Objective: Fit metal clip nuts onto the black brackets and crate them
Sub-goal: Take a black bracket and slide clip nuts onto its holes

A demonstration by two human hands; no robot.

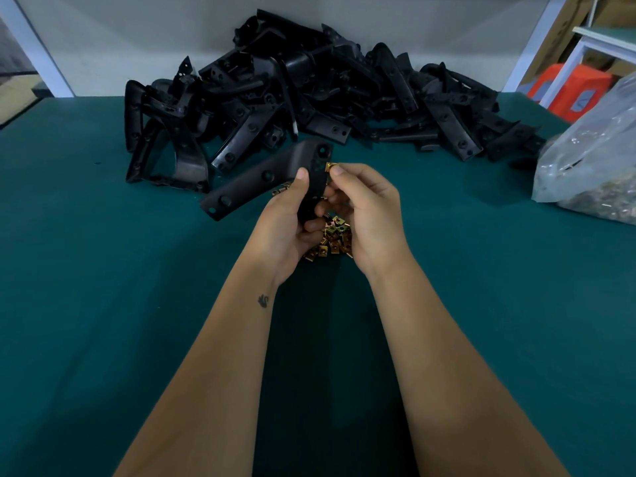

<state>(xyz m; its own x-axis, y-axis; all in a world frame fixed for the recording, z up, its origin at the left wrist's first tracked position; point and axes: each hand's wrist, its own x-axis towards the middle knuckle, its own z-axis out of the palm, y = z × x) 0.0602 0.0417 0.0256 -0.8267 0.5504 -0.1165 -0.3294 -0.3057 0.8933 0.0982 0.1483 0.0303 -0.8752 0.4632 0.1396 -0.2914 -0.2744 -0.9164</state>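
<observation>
A green table mat (103, 270), orange stools (568, 87) and stacked cardboard (564, 32) at far right.

Single view only, head-worn cam, wide-angle; no 2nd view, so no overlap. Looks fwd and down from above person's own forearms, which enter from bottom edge and converge at centre. Left hand (287, 215) and right hand (361, 215) sit near mid-frame, close to lens. Green table (103, 304) fills most of frame. Pile of black brackets (309, 94) lies farther off, toward top, against pale wall. Plastic bag (592, 160) cut by right edge. Straight edges bow near frame borders.
</observation>
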